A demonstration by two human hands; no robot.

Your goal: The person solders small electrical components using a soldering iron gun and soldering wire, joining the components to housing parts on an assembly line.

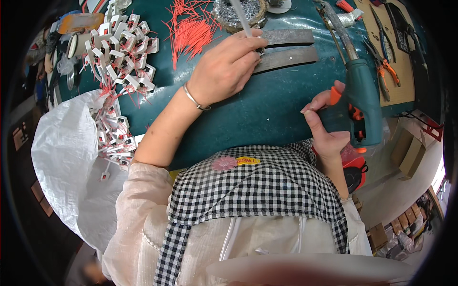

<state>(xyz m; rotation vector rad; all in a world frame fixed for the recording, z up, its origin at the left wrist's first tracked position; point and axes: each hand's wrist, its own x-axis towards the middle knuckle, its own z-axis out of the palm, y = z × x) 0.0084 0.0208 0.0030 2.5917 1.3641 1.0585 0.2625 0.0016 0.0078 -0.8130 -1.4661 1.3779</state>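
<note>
My left hand (228, 69) reaches over the bench with its fingers closed around a pale rod (240, 18) that sticks up between them. A small dark end shows under the fingertips, beside two flat grey metal bars (291, 55). On the right, my right hand (327, 126) has thumb and fingertip pressed together; what they pinch, if anything, is too small to make out. Just beside that hand stands a green soldering gun (365, 95) with an orange trigger (335, 96), its metal front pointing away. Whether the hand touches the gun cannot be told.
Many white plastic parts with red wires (126, 52) are heaped at the left, spilling into a white sack (71, 157). Loose red wires (193, 33) lie farther back, near a round dish of silvery scraps (238, 14). Pliers (384, 66) rest on cardboard at right.
</note>
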